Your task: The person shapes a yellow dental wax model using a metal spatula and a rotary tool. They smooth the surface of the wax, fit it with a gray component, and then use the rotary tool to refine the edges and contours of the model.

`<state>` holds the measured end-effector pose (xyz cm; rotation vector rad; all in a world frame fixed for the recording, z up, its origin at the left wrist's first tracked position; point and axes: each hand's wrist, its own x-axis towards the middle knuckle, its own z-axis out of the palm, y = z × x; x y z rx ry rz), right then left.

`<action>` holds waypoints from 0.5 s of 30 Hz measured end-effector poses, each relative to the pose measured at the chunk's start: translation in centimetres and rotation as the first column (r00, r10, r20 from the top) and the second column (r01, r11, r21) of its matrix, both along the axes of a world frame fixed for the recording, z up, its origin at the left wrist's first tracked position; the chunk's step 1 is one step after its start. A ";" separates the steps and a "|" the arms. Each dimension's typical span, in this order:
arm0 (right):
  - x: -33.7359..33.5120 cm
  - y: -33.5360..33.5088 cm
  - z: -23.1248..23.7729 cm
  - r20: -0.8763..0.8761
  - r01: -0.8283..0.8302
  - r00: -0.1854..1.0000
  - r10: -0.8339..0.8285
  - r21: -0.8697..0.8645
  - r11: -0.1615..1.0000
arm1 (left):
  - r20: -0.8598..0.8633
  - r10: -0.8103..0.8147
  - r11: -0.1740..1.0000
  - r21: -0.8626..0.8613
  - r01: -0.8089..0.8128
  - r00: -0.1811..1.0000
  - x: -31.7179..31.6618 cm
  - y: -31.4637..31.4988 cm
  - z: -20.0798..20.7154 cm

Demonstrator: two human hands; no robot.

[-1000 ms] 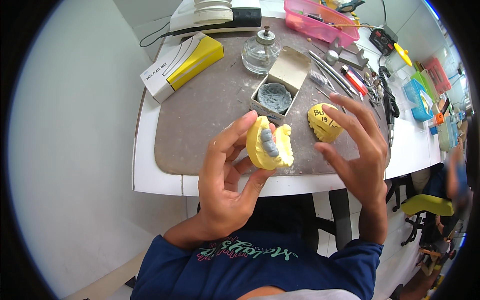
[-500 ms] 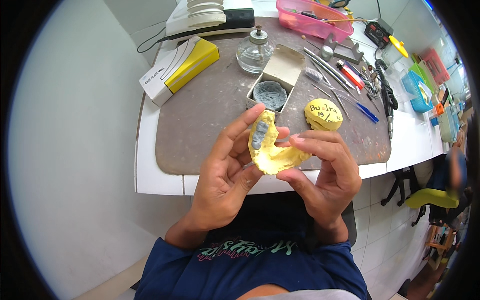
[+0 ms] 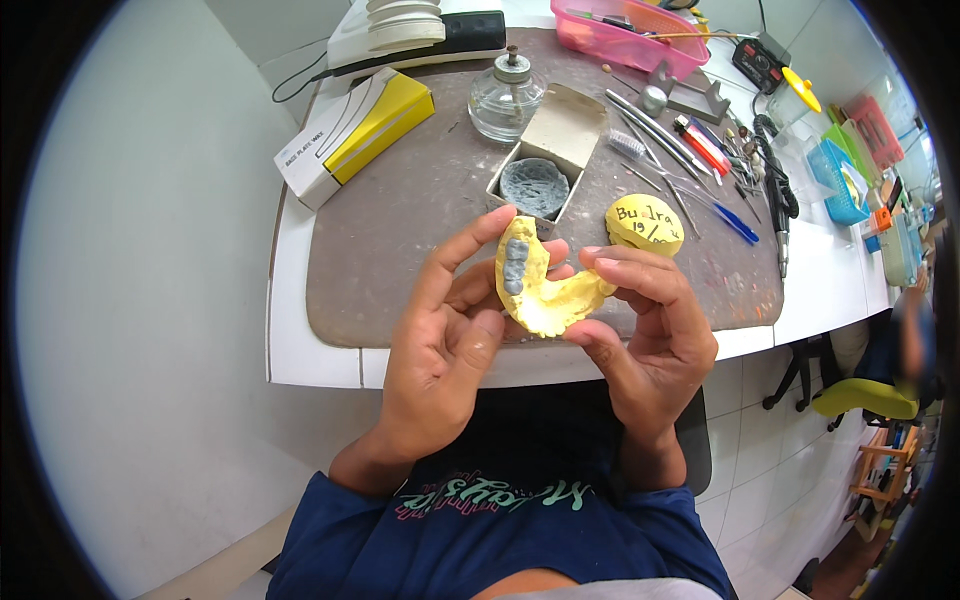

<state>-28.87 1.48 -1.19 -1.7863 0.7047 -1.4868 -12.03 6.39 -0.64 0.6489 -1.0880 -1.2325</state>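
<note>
Between both hands, above the bench's front edge, is a yellow plaster dental model shaped like a horseshoe. Grey wax teeth sit along its left side. My left hand has its fingers behind and against the model's left side, the index tip at the upper end and the thumb bent near the lower edge. My right hand pinches the right end with thumb and fingers. Just beyond stand an open cardboard box with a round grey wax block and a second yellow plaster piece with handwriting.
A glass spirit burner stands behind the wax box. To its left lies a white and yellow carton. Metal tools, a red lighter and a blue pen lie at right, near a handpiece. A pink basket stands at the back.
The dental model has tipped slightly and risen a little in view. My left thumb has come away from its lower edge, while my right hand keeps its pinch.
</note>
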 end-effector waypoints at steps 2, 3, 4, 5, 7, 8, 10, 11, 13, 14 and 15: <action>-0.1 0.0 -0.1 -0.010 0.022 1.000 -0.022 -0.030 0.999 | -0.034 -0.007 1.000 0.015 0.008 0.999 0.0 -0.1 -0.1; 0.0 0.1 -0.2 0.001 0.032 0.999 -0.032 -0.034 0.999 | -0.033 -0.004 1.000 0.021 0.005 0.999 0.0 -0.1 -0.3; 0.1 0.1 -0.2 0.011 0.041 0.999 -0.041 -0.039 0.998 | -0.032 0.000 1.000 0.027 0.001 0.999 0.0 -0.2 -0.4; 0.1 0.1 -0.2 0.023 0.049 0.999 -0.048 -0.044 0.998 | -0.036 0.003 1.000 0.027 -0.002 0.999 0.0 -0.2 -0.4; 0.2 0.0 -0.3 0.022 0.060 0.998 -0.059 -0.075 0.995 | -0.043 0.012 1.000 0.026 -0.011 0.999 -0.1 -0.3 -0.3; 0.3 -0.1 -0.3 0.023 0.063 0.998 -0.061 -0.095 0.994 | -0.042 0.031 0.999 0.021 -0.030 0.999 -0.2 -0.3 -0.3; 0.3 0.0 -0.4 0.029 0.064 0.998 -0.062 -0.093 0.994 | -0.039 0.071 0.997 0.011 -0.071 0.997 -0.4 -0.3 -0.3; 0.4 0.0 -0.4 0.034 0.068 0.997 -0.065 -0.093 0.993 | -0.040 0.078 0.997 0.016 -0.078 0.996 -0.4 -0.2 -0.3; 0.4 0.0 -0.3 0.042 0.062 0.997 -0.058 -0.086 0.994 | -0.042 0.093 0.995 0.027 -0.092 0.995 -0.4 -0.2 -0.2; 0.4 0.0 -0.5 0.044 0.059 0.997 -0.056 -0.079 0.995 | -0.011 0.115 0.993 0.022 -0.115 0.993 -0.4 -0.1 -0.2; 0.5 0.1 -0.5 0.046 0.058 0.997 -0.055 -0.073 0.996 | 0.021 0.136 0.990 0.017 -0.136 0.990 -0.4 -0.1 -0.3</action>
